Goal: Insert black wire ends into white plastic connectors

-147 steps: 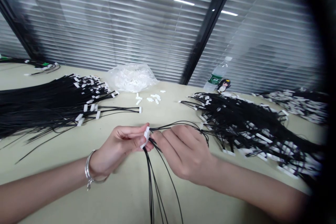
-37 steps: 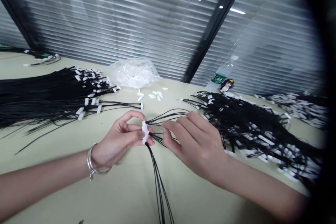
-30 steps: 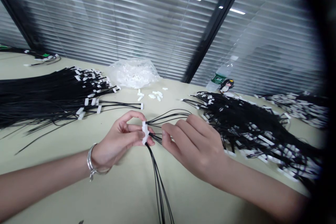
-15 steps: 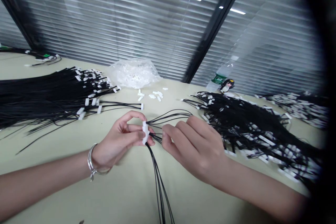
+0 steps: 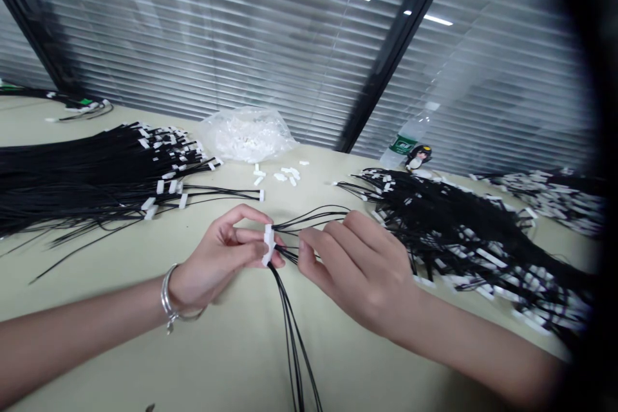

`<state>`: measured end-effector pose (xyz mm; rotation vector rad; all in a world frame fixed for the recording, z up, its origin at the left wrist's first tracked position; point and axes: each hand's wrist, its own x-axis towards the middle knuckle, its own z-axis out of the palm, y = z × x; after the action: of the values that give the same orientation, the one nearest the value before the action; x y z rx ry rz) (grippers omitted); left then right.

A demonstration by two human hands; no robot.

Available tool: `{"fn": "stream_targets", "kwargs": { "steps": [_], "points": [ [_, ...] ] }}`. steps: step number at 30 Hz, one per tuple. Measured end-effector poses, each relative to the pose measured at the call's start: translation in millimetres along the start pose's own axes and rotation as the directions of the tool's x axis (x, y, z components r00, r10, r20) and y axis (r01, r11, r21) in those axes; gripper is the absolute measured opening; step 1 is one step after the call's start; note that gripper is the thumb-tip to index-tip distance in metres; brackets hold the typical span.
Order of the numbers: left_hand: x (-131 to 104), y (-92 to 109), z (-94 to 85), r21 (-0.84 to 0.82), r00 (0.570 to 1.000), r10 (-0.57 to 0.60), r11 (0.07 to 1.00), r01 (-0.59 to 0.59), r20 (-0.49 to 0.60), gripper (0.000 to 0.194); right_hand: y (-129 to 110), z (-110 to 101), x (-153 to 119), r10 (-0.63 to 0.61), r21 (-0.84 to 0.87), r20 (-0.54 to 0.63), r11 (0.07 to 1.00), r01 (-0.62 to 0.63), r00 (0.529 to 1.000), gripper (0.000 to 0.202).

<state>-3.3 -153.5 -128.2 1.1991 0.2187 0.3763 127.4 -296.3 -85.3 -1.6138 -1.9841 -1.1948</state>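
Note:
Between the thumb and fingers of my left hand (image 5: 232,248) is a white plastic connector (image 5: 268,244), held upright over the table. Thin black wires (image 5: 294,335) run from its lower end down toward the table's near edge. Other black wires (image 5: 309,215) leave its right side and pass toward my right hand (image 5: 360,270). That hand is closed, thumb against curled index finger, with black wires at its fingertips. Its fingers partly hide where the wires go.
Black wire bundles with white connectors lie left (image 5: 96,174) and right (image 5: 449,225). At the back sit a clear bag of white pieces (image 5: 248,135), several loose white connectors (image 5: 292,174), a bottle (image 5: 405,145) and a small penguin figure (image 5: 418,158). Behind are window blinds (image 5: 217,45).
The connector has shifted very slightly to the right in my left hand's fingers. My right hand stays almost where it was, still closed by the wires.

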Motion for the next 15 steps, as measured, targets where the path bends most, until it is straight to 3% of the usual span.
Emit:
{"fn": "stream_targets", "kwargs": {
  "steps": [6, 15],
  "points": [
    [1.1, -2.7, -1.0, 0.012, 1.0, 0.022, 1.0, -0.021, -0.021, 0.019, -0.7, -0.8, 5.1, -0.004, -0.025, 0.087, 1.0, 0.006, 0.996, 0.008],
    [1.1, -6.1, -3.8, 0.076, 0.996, 0.091, 0.993, -0.091, -0.001, 0.014, -4.4, 7.4, 1.9, 0.014, 0.047, 0.062, 0.999, -0.017, 0.998, 0.009]
  ]
}}
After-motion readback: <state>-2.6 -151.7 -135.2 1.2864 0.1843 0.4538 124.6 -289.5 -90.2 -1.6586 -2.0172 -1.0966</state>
